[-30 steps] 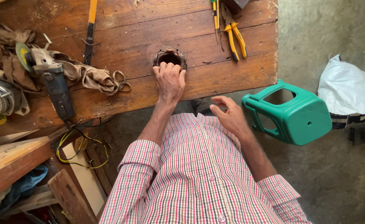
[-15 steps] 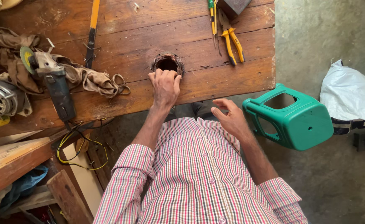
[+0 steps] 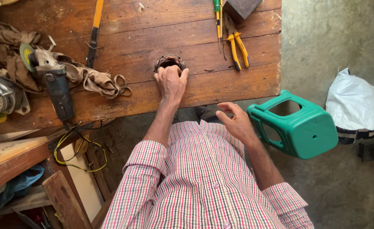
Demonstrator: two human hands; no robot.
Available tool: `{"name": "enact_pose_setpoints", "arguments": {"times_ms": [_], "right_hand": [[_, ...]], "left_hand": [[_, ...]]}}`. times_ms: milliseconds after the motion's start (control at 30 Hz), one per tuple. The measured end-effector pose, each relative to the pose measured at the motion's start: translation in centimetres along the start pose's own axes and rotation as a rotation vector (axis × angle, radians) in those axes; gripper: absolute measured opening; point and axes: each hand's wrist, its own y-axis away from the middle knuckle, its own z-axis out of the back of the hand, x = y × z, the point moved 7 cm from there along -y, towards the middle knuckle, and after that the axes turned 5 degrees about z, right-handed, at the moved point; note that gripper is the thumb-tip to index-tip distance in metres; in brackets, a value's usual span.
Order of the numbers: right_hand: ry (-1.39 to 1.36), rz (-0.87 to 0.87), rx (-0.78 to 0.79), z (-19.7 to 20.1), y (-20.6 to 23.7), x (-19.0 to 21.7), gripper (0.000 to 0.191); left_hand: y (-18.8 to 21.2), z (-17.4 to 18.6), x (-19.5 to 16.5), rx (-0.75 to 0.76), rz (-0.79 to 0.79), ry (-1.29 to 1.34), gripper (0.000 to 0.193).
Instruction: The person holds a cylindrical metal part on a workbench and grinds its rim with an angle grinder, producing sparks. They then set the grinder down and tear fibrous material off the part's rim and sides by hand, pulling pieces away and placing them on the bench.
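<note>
Left hand clamped on a small round copper-wound part at the middle of the workbench.

The fingers of the left hand point(image 3: 171, 82) curl over the near edge of the copper-wound part point(image 3: 168, 62), gripping it against the wooden workbench point(image 3: 153, 25), probably to keep it from shifting; most of the part is hidden under the knuckles. The right hand point(image 3: 237, 123) hangs loosely spread and holding nothing just below the bench edge, right of centre, near the tipped green plastic stool point(image 3: 299, 129). Yellow-handled pliers point(image 3: 236, 44) and a screwdriver point(image 3: 217, 19) lie at upper right within reach. An angle grinder point(image 3: 53, 78) rests on brown cloth point(image 3: 85, 76) at the left, its yellow cable point(image 3: 74, 154) drooping off the bench. A white bag point(image 3: 352, 101) sits on the floor at far right.
</note>
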Motion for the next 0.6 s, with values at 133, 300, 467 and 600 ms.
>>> {"name": "enact_pose_setpoints", "arguments": {"times_ms": [133, 300, 467, 600], "right_hand": [[-0.008, 0.014, -0.002, 0.3, -0.5, -0.1, 0.038], [-0.02, 0.017, -0.006, 0.7, -0.7, -0.3, 0.038], [-0.013, -0.025, -0.003, 1.3, -0.4, -0.4, 0.039], [0.0, -0.041, -0.005, 1.7, -0.6, -0.5, 0.04]], "left_hand": [[-0.1, 0.3, -0.6, -0.045, -0.084, -0.015, 0.035], [-0.6, 0.4, 0.5, 0.058, 0.034, 0.085, 0.031], [-1.1, 0.0, 2.0, 0.171, 0.161, 0.179, 0.027], [-1.1, 0.0, 2.9, 0.196, 0.211, 0.25, 0.024]]}}
